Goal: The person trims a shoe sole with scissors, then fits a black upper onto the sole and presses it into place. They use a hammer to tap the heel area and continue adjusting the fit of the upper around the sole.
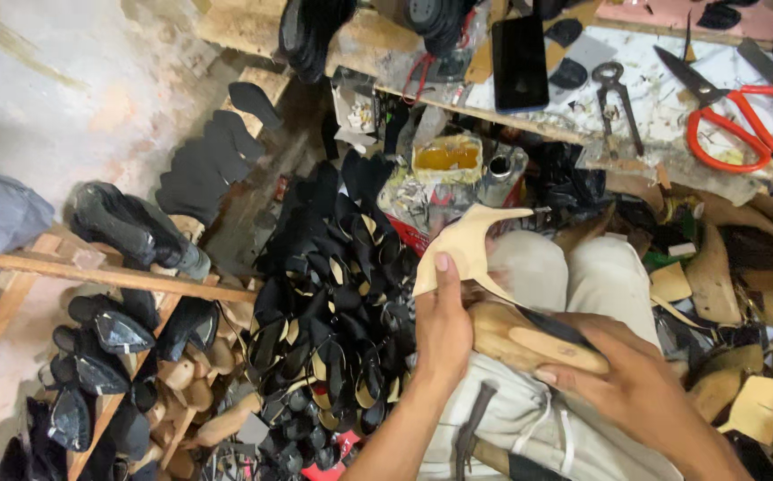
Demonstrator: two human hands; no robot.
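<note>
Left hand [442, 328]: lower centre of the frame, forearm rising from the bottom edge, fingers closed in a grip, thumb stretched straight up, nail showing.
Right hand [640, 383]: lower right, forearm entering from the bottom right corner, back of hand up, fingers curled leftward in a clasp.
Spacing: hands near, not touching.

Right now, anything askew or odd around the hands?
Nothing damaged. The tan insole piece overhangs the wooden last at an angle, pinned by the left hand; right hand grips the last.
</note>
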